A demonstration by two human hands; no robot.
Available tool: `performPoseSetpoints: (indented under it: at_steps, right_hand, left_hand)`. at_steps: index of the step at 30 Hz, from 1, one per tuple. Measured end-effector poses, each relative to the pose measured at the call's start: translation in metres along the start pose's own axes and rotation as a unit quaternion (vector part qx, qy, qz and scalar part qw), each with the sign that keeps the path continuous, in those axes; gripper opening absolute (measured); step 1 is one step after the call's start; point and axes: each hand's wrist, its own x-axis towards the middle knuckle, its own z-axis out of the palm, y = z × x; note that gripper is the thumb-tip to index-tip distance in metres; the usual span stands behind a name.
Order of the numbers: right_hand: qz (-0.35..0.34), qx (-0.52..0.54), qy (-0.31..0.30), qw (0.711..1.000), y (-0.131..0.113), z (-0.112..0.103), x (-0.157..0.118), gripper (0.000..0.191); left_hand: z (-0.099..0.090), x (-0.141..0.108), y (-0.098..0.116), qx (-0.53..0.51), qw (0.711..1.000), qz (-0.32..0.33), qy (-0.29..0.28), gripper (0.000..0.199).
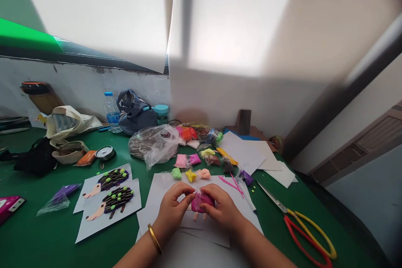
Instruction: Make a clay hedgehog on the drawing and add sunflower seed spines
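Both hands meet over white paper sheets [157, 190] at the front middle of the table. Between them is a small clear bag of magenta modelling clay [198, 205]. My left hand [176, 204] pinches the bag's gathered plastic at its left side. Around the clay's right side close the fingers of my right hand [223, 209]. Light pinkish strips [196, 216] lie on the paper just below the bag, partly hidden by it. Beyond my hands sit small lumps of green [176, 173], yellow [190, 176] and peach clay [203, 173].
Large red-and-yellow scissors [295, 213] lie at the right. Two hedgehog pictures [117, 201] on white paper are at the left, near a purple clay packet [64, 192]. Further back are a plastic bag [155, 144], a water bottle [111, 111] and a blue-grey bag [135, 115].
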Motion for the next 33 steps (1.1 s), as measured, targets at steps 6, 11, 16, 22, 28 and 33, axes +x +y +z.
performPoseSetpoints:
  at_steps: [6,11,16,22,28,33]
  right_hand:
    - [-0.007,-0.002,0.004,1.0,0.003,0.0,-0.001,0.032]
    - [-0.009,-0.007,0.016,1.0,0.006,0.0,-0.002,0.035]
    - [-0.008,-0.007,0.022,1.0,0.006,0.001,-0.002,0.034]
    - [-0.01,-0.004,0.008,1.0,0.004,0.002,-0.002,0.033]
    - [0.001,-0.007,0.012,1.0,0.004,0.002,-0.003,0.031]
    - [0.03,-0.05,0.061,0.996,0.011,-0.008,0.001,0.028]
  left_hand:
    - [0.003,-0.003,-0.003,-0.019,1.0,-0.012,0.009,0.016]
    - [0.003,-0.005,-0.004,-0.008,1.0,0.001,0.004,0.011]
    - [0.004,-0.006,-0.001,0.055,0.996,0.057,-0.046,0.015]
    - [0.006,-0.007,0.001,0.111,0.99,0.073,-0.043,0.01]
    - [0.001,-0.006,0.002,0.106,0.994,0.018,-0.028,0.018]
    - [0.002,-0.005,-0.007,0.011,1.0,-0.012,0.022,0.012]
